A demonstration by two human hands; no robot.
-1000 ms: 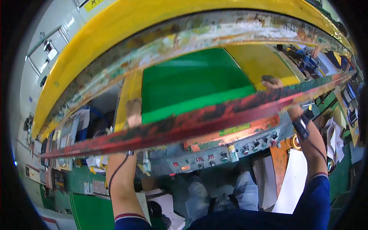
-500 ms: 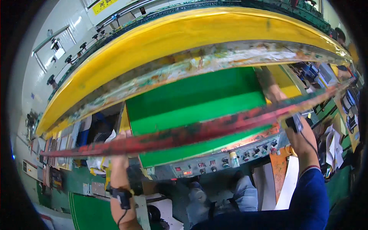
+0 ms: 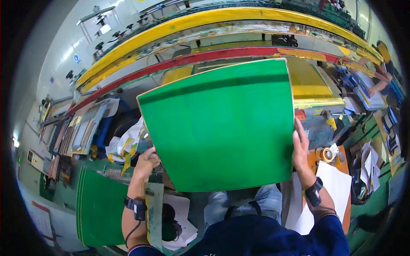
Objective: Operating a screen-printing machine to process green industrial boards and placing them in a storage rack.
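A large green sheet or panel point(image 3: 222, 128) with a pale edge and a darker band across its far end is held up in front of me. My left hand point(image 3: 148, 161) is closed on its left edge, near the lower corner. At the right edge, my right hand point(image 3: 300, 143) grips the same panel, fingers partly hidden along the side. The panel hides most of the machine behind it. Beyond its far edge runs a red bar point(image 3: 183, 60), and past that a long yellow-edged frame point(image 3: 239, 16). I cannot tell how thick the panel is.
Another green panel point(image 3: 100, 209) lies at lower left. Tape rolls point(image 3: 327, 154) and white paper point(image 3: 329, 192) are on an orange-brown table at right. A yellow surface point(image 3: 311, 85) sits behind the panel. Stacked boards point(image 3: 85, 132) stand at left; a person point(image 3: 380, 83) works at far right.
The green panel has come off the machine bed toward me, and both hands now hold it in the open. The red bar and yellow-edged frame appear higher and farther away.
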